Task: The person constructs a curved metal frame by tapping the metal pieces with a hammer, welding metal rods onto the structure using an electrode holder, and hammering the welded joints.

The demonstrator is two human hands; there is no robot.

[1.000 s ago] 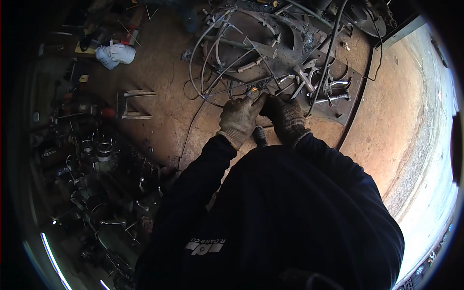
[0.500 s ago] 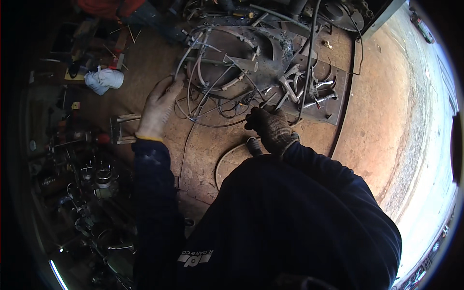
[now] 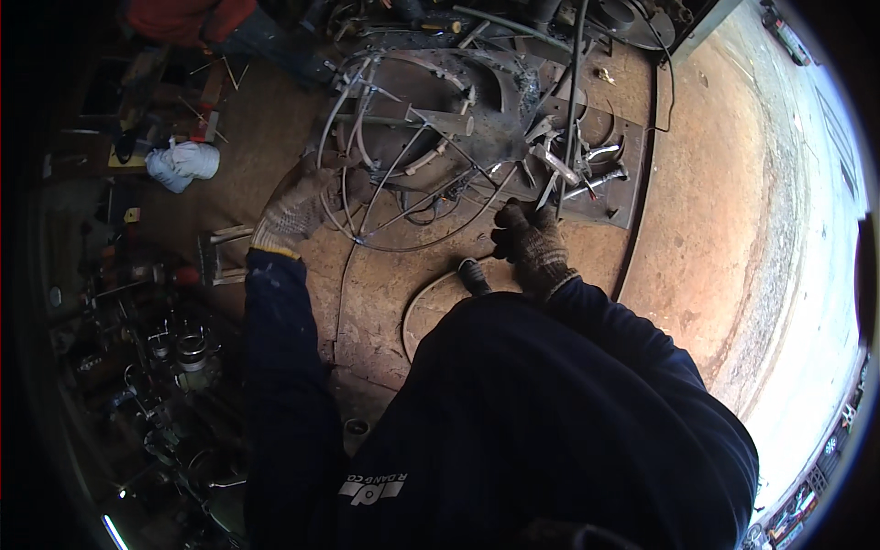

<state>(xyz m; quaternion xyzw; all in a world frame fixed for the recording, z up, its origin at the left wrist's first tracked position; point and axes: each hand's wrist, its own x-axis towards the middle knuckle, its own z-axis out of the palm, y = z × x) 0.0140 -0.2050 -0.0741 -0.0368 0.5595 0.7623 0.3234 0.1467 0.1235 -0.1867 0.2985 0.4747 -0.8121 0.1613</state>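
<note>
A round frame of thin bent metal rods, with crossing rods inside its hoop, lies tilted over the cluttered metal work area. My left hand, in a knitted glove, is closed round its left side, the fingers partly hidden among the rods. To the right of the hoop, my right hand wears a darker, dirty glove and has its fingers curled in. A slim grey strip shows at those fingertips; what the hand grips is mostly hidden.
Clamps and metal tools lie on a steel plate at the right. A dark cable hangs beside them. Another person's red garment shows at upper left, above a white cloth bundle. Dark machinery fills the lower left.
My left hand has shifted lower along the frame, which has tipped or turned slightly. My right hand has moved right, away from the hoop, and the grey strip with it.
</note>
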